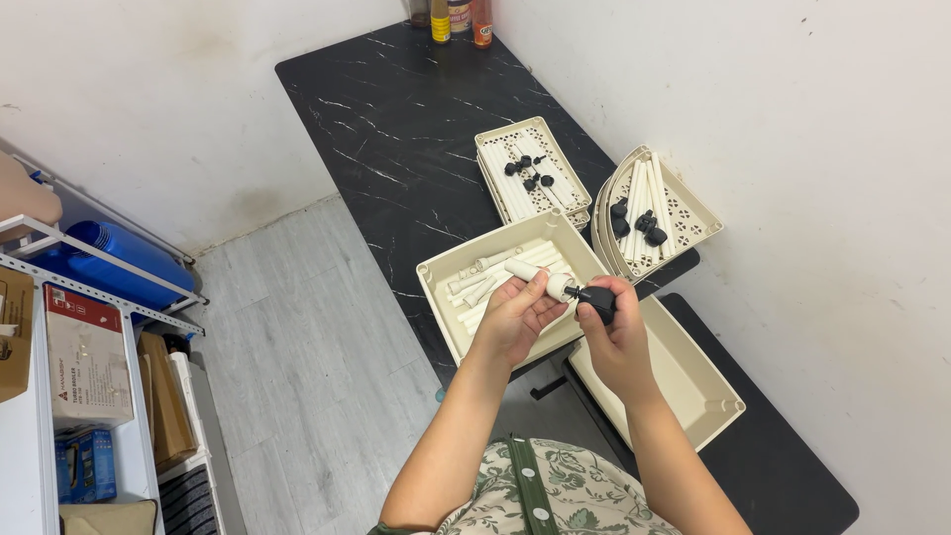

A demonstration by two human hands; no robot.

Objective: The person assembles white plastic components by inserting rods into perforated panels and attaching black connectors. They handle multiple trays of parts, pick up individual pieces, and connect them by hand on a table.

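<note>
Hands meet over the front edge of the black marble-patterned tabletop (416, 129), working a small fitting together. The left hand (510, 317) is closed around a short cream tube (530, 272), thumb and fingers wrapped along its length so that its capped end points to the right. The right hand (616, 332) pinches a black caster wheel (599, 300) between thumb and fingertips, its stem touching the end of the tube. Both hands are shut on their parts, and the two pieces are held just above a deep cream tray (436, 287) that has more cream tubes lying loose in it.

By the look of it the wheel is being seated into the tube's end; it seems to call for keeping the stem in line with the socket and pressing straight in while the left hand holds the tube firm.

Behind, a stack of flat perforated trays (495, 144) carries tubes and several black wheels, and just beside it curved perforated trays (693, 223) hold more of the same. Another deep cream tray (693, 386) sits partly off the tabletop near the person's right forearm. A metal rack (59, 248) with boxes and a blue container stands well apart on the left.
</note>
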